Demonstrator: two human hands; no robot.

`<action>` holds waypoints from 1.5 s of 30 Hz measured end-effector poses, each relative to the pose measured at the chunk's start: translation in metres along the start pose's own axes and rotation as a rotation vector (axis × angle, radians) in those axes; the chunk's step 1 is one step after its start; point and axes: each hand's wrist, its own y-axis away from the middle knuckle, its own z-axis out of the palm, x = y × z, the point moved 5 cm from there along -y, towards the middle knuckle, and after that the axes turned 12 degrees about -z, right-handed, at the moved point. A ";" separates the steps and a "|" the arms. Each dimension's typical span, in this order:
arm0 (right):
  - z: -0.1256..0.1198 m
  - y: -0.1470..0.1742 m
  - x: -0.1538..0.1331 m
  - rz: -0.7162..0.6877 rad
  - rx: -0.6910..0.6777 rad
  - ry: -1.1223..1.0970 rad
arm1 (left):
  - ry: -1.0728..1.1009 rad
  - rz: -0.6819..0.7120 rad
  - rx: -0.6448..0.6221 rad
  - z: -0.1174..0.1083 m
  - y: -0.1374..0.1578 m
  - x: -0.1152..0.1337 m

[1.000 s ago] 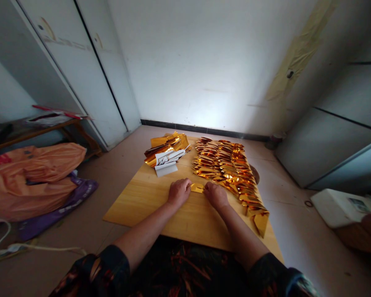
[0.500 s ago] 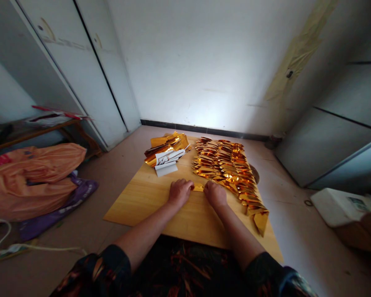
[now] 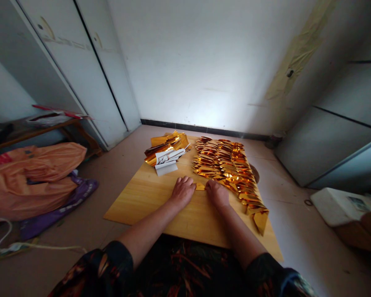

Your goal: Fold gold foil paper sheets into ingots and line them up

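Note:
A small folded piece of gold foil paper (image 3: 200, 187) lies flat on the wooden board (image 3: 151, 202) between my two hands. My left hand (image 3: 183, 192) has its fingers closed at the paper's left end. At the right end, my right hand (image 3: 217, 193) pinches the paper with curled fingers. Rows of folded gold foil pieces (image 3: 222, 161) cover the board's right side, running down toward its near right corner. Behind my left hand is a loose heap of gold foil sheets (image 3: 173, 143), with white-backed sheets (image 3: 167, 167) at its front.
An orange bag (image 3: 49, 177) and a purple bag (image 3: 62, 206) lie at the left, with a pale cord (image 3: 49, 247) on the floor. Cabinets (image 3: 80, 62) stand at the left and the wall (image 3: 198, 74) is behind the board. A white box (image 3: 336, 206) sits at the right.
My left hand has shifted slightly right, its fingers now laid more over the paper's end. My right hand has moved a little right and down. The foil rows and heap stay put.

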 end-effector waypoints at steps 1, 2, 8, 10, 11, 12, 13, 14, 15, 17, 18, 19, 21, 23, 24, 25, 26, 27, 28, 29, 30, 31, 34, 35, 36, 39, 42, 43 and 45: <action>0.000 0.001 0.001 -0.004 0.004 0.002 | 0.010 0.009 -0.029 0.002 -0.002 0.000; -0.001 0.001 0.001 -0.012 0.008 0.003 | 0.019 0.009 -0.055 0.003 -0.004 0.000; -0.010 0.001 -0.013 -0.218 0.137 -0.099 | 0.043 0.012 -0.082 0.014 -0.011 -0.005; -0.009 -0.003 -0.021 -0.298 0.159 -0.191 | 0.063 0.020 -0.072 0.015 -0.011 -0.006; -0.006 -0.006 -0.025 -0.324 0.138 -0.227 | 0.068 0.018 -0.072 0.015 -0.011 -0.006; -0.002 -0.009 -0.027 -0.332 0.100 -0.245 | 0.069 0.012 -0.075 0.015 -0.011 -0.007; 0.002 -0.012 -0.029 -0.326 0.056 -0.243 | 0.067 0.004 -0.078 0.015 -0.011 -0.009; 0.005 -0.014 -0.029 -0.310 0.020 -0.227 | 0.067 -0.006 -0.081 0.015 -0.011 -0.010; 0.007 -0.017 -0.029 -0.285 -0.008 -0.204 | 0.068 -0.018 -0.082 0.014 -0.010 -0.013; 0.008 -0.020 -0.029 -0.240 -0.047 -0.156 | 0.087 -0.050 -0.072 0.012 -0.010 -0.018; 0.008 -0.021 -0.029 -0.223 -0.065 -0.137 | 0.103 -0.068 -0.063 0.011 -0.009 -0.021; 0.007 -0.021 -0.030 -0.210 -0.082 -0.117 | 0.119 -0.087 -0.055 0.010 -0.008 -0.025; 0.005 -0.022 -0.030 -0.193 -0.103 -0.073 | 0.139 -0.127 -0.044 0.009 -0.006 -0.030; 0.003 -0.021 -0.030 -0.173 -0.106 -0.032 | 0.141 -0.155 -0.043 0.010 -0.005 -0.035; 0.003 -0.021 -0.030 -0.168 -0.109 -0.022 | 0.136 -0.162 -0.049 0.011 -0.005 -0.037; 0.003 -0.021 -0.030 -0.164 -0.116 -0.019 | 0.131 -0.166 -0.059 0.012 -0.005 -0.039; 0.003 -0.021 -0.030 -0.162 -0.125 -0.022 | 0.128 -0.170 -0.074 0.014 -0.005 -0.041; 0.002 -0.021 -0.030 -0.161 -0.132 -0.027 | 0.127 -0.172 -0.094 0.015 -0.005 -0.043; 0.002 -0.021 -0.030 -0.157 -0.139 -0.031 | 0.129 -0.174 -0.116 0.016 -0.006 -0.045; 0.002 -0.021 -0.030 -0.149 -0.145 -0.034 | 0.132 -0.179 -0.136 0.017 -0.007 -0.046; 0.002 -0.021 -0.031 -0.137 -0.148 -0.035 | 0.136 -0.183 -0.154 0.018 -0.008 -0.048; 0.002 -0.021 -0.031 -0.123 -0.149 -0.034 | 0.138 -0.187 -0.171 0.019 -0.009 -0.049; 0.003 -0.021 -0.035 -0.081 -0.140 -0.022 | 0.141 -0.195 -0.212 0.021 -0.012 -0.051; 0.003 -0.022 -0.037 -0.068 -0.132 -0.013 | 0.140 -0.198 -0.222 0.021 -0.012 -0.052; 0.004 -0.022 -0.039 -0.053 -0.125 -0.002 | 0.140 -0.199 -0.231 0.021 -0.012 -0.051; 0.005 -0.022 -0.045 -0.018 -0.114 0.033 | 0.146 -0.199 -0.233 0.019 -0.012 -0.050; 0.005 -0.023 -0.049 0.012 -0.104 0.042 | 0.146 -0.203 -0.234 0.016 -0.011 -0.048; 0.005 -0.023 -0.050 0.019 -0.100 0.038 | 0.144 -0.205 -0.237 0.016 -0.010 -0.048; 0.005 -0.024 -0.050 0.034 -0.111 0.026 | 0.143 -0.207 -0.243 0.016 -0.010 -0.048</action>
